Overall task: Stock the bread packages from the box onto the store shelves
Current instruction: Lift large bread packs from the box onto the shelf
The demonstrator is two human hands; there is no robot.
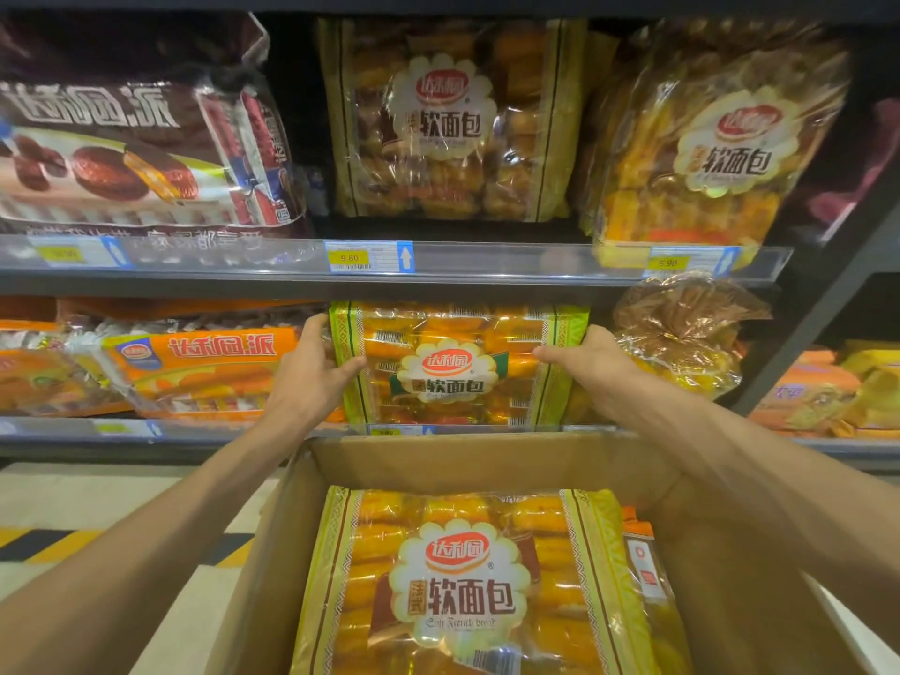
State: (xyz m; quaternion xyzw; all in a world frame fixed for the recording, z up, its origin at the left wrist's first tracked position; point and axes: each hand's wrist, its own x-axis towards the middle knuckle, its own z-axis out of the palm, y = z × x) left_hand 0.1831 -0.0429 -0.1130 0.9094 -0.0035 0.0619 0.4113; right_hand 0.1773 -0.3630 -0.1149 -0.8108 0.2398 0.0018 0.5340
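At the lower shelf's (204,433) front edge, bread package (458,367) upright, label outward, clasped at both sides by left grip (311,370) and right grip (591,365), likely squaring it; another waiting in the box (487,460) below.

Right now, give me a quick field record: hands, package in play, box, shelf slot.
left hand: grips the left edge of the clear yellow-trimmed soft bread package
right hand: grips its right edge
package state: upright, label facing out, at the lower shelf
brown cardboard box: open, below the shelf, with another yellow bread package lying flat on top
upper shelf: two similar bread packages standing
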